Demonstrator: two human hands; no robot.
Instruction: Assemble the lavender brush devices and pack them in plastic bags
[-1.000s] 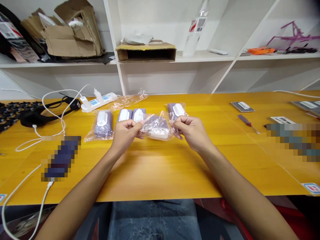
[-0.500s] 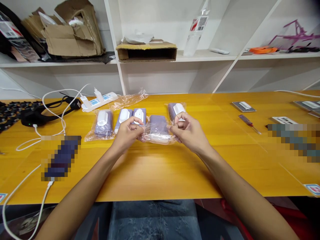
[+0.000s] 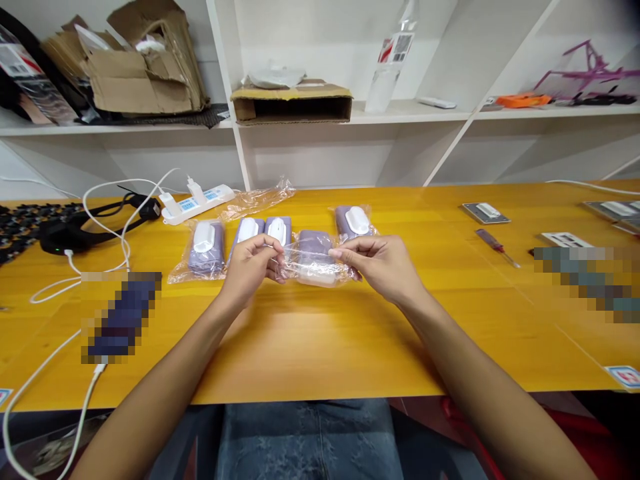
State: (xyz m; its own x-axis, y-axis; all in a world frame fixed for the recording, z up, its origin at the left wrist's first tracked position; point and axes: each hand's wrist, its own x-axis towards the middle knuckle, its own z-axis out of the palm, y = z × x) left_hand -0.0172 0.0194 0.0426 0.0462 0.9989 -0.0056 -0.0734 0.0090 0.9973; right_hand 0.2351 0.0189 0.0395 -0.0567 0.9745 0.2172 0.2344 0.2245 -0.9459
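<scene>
A clear plastic bag (image 3: 287, 260) with a purple block (image 3: 315, 245) and a whitish piece at its near end is stretched between both hands. My left hand (image 3: 253, 267) pinches the bag's left side between thumb and fingers. On the opposite side, my right hand (image 3: 385, 267) grips the film in a closed pinch. Beyond the right fingers lies a bagged purple block with a white oval cap (image 3: 357, 221). Two more purple blocks with white caps (image 3: 277, 231) stand by my left hand, partly hidden by it. Further left sits another bagged purple block (image 3: 206, 259).
A loose plastic wrapper (image 3: 260, 199) lies beside a white power strip (image 3: 199, 205) at the back. Cables run to a blurred phone (image 3: 123, 317) at left. A screwdriver (image 3: 497, 247) and a flat grey plate (image 3: 486, 213) lie at right. Shelves with a cardboard box (image 3: 293, 103) rise behind.
My right hand has turned and lowered slightly, its fingers now flatter over the bag. My left fingers have shifted a little left, and the film is drawn into a band across the purple block.
</scene>
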